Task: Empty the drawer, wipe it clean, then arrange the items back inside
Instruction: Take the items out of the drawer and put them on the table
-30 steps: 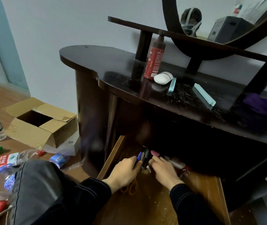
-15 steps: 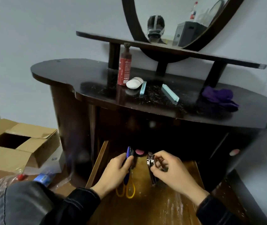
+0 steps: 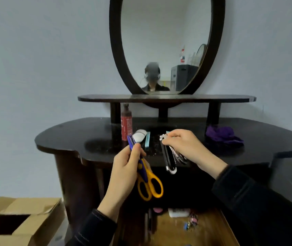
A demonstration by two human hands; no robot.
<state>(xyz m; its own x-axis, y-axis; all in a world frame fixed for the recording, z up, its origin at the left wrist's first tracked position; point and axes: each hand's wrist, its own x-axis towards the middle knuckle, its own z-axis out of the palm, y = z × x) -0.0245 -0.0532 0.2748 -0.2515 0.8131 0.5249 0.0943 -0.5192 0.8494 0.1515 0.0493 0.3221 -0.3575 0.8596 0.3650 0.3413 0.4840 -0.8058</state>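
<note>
- I see my left hand point(image 3: 124, 167) clamped round the scissors point(image 3: 146, 176) at the blades: tips point up-left past the fingertips, yellow loops hang below the palm.
- My right hand point(image 3: 186, 148) pinches metal clips point(image 3: 168, 157), hanging lengthwise beneath its fingertips.

Dim, flat light; faint sheen on tabletop point(image 3: 97, 144) (left part); edges bowed, slight blur throughout.

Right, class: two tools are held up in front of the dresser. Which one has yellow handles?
The scissors in the left hand: blue blades, yellow loop handles. The right hand pinches a dark, silvery metal piece with no yellow.
</note>
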